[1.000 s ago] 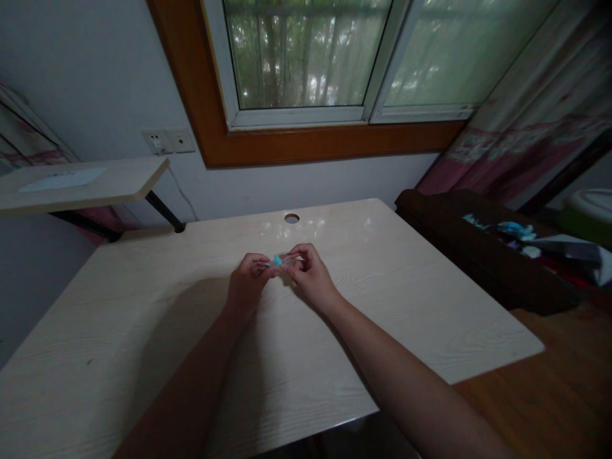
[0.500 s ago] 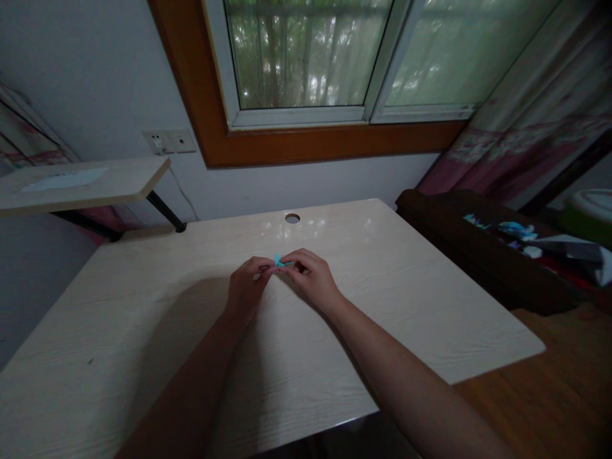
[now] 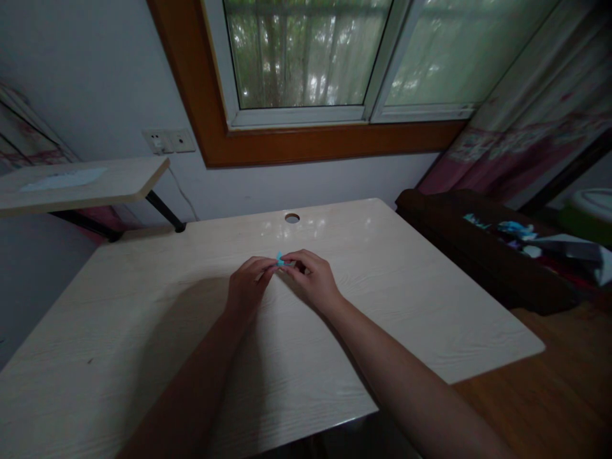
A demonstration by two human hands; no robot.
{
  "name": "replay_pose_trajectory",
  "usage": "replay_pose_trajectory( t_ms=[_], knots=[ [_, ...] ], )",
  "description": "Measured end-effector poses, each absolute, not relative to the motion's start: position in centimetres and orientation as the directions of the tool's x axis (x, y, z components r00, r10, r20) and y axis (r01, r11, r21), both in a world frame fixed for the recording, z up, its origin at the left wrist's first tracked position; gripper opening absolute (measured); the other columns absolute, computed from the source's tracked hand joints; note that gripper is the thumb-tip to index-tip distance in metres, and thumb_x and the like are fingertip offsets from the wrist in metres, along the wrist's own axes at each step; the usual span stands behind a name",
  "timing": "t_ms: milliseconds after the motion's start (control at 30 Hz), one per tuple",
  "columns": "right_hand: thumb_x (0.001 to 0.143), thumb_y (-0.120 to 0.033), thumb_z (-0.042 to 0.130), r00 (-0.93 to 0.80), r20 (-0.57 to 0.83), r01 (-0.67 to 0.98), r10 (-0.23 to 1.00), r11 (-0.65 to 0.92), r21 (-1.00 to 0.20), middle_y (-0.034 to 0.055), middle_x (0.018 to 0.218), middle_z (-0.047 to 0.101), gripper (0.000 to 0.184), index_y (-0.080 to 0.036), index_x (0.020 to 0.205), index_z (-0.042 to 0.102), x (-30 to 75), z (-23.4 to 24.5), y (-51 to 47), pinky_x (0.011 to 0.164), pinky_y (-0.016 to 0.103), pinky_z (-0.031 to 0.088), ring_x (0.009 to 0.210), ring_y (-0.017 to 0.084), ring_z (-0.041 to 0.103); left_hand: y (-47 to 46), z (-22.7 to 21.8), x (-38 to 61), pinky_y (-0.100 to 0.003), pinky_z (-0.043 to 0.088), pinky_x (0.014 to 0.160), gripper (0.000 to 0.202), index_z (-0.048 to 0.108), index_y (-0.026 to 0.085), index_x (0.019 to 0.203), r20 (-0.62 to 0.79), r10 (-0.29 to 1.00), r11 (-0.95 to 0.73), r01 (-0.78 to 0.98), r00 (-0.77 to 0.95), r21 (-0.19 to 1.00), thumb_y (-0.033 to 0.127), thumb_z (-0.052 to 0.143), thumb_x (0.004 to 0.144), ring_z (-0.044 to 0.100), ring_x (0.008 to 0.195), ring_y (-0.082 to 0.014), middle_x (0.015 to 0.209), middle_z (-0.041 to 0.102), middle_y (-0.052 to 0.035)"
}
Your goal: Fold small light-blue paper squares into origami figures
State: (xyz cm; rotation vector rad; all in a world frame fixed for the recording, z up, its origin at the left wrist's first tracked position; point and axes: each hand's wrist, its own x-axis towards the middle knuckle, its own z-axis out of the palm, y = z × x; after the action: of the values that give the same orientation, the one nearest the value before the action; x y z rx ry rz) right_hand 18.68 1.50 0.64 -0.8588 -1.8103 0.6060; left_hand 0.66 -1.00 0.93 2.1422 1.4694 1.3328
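Nearest: left forearm (image 3: 186, 389) and right forearm (image 3: 396, 363) reach in over the worktop (image 3: 430, 312) from its near edge and converge toward its middle.

Hands: left hand (image 3: 246, 284) and right hand (image 3: 313, 277) are close together, thumbs and fingertips pinched on one small blue piece (image 3: 280, 262). The piece sits between the two sets of fingertips, a short tip of it standing up; most of it is hidden. Cannot tell whether it is folded, knotted or plain, nor whether the hands rest on the worktop or hover just over it.

Step in hand, as judged: fine fingertip shaping of the piece, held from both sides at once. Next move, as judged: calls for one pinch to stay firm while the other adjusts its hold, with light pressure. Risk: so small a piece could slip or spring out of shape if both pinches ease together.

Farther: round hole (image 3: 292, 218) near the worktop's back edge, beyond the hands. Raised shelf (image 3: 148, 176) at back left; dark bench (image 3: 440, 255) off to the right, blue scraps (image 3: 516, 230) on it. Farthest: window (image 3: 306, 64) behind the worktop
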Motion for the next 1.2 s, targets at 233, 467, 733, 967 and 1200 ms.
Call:
replay_pose_trajectory(
  t_ms=[233,467,733,967,1200],
  knots=[
    [0.091,-0.032,0.064,-0.265,0.600,0.316,0.755,0.656,-0.685,0.0049,0.089,0.069,0.013,-0.026,0.100,0.072,18.78,0.67,1.45,0.073,0.032,0.048,0.078,0.019,0.062,-1.24,1.00,0.77,-0.028,0.049,0.087,0.020,0.073,0.025,0.098,0.584,0.805,-0.504,0.640,0.106,0.580,0.031,0.054,0.094,0.066,0.093,-0.0179,0.099,0.073,-0.0032],
    [0.092,-0.032,0.063,-0.268,0.604,0.324,0.751,0.661,-0.677,0.0050,0.092,0.070,0.013,-0.027,0.099,0.072,18.81,0.69,1.40,0.077,0.033,0.050,0.084,0.020,0.064,-1.36,0.97,0.74,-0.029,0.050,0.088,0.021,0.073,0.025,0.098,0.605,0.788,-0.539,0.605,0.116,0.586,0.030,0.053,0.095,0.065,0.093,-0.0182,0.097,0.072,-0.0040],
    [0.092,-0.028,0.062,-0.278,0.614,0.293,0.738,0.674,-0.678,0.0052,0.092,0.071,0.012,-0.027,0.094,0.073,18.96,0.80,1.44,0.080,0.036,0.051,0.087,0.021,0.065,-1.09,0.83,0.89,-0.028,0.050,0.082,0.018,0.072,0.024,0.095,0.572,0.817,-0.481,0.631,0.072,0.609,0.035,0.058,0.092,0.065,0.086,-0.0182,0.092,0.072,-0.0037],
    [0.091,-0.029,0.064,-0.256,0.599,0.261,0.758,0.651,-0.713,0.0044,0.090,0.072,0.010,-0.027,0.091,0.074,18.82,1.02,1.32,0.079,0.035,0.051,0.086,0.021,0.065,-1.09,0.84,0.84,-0.028,0.050,0.082,0.017,0.072,0.024,0.090,0.561,0.825,-0.482,0.598,0.064,0.640,0.034,0.059,0.091,0.066,0.086,-0.0179,0.091,0.072,-0.0031],
    [0.088,-0.029,0.067,-0.219,0.532,0.192,0.818,0.570,-0.799,0.0041,0.086,0.069,0.008,-0.026,0.087,0.074,18.71,0.89,1.52,0.071,0.032,0.049,0.078,0.019,0.063,-1.05,0.91,1.03,-0.029,0.052,0.082,0.011,0.071,0.025,0.091,0.535,0.844,-0.484,0.493,0.045,0.723,0.031,0.062,0.089,0.067,0.089,-0.0176,0.094,0.073,-0.0028]
  ],
)
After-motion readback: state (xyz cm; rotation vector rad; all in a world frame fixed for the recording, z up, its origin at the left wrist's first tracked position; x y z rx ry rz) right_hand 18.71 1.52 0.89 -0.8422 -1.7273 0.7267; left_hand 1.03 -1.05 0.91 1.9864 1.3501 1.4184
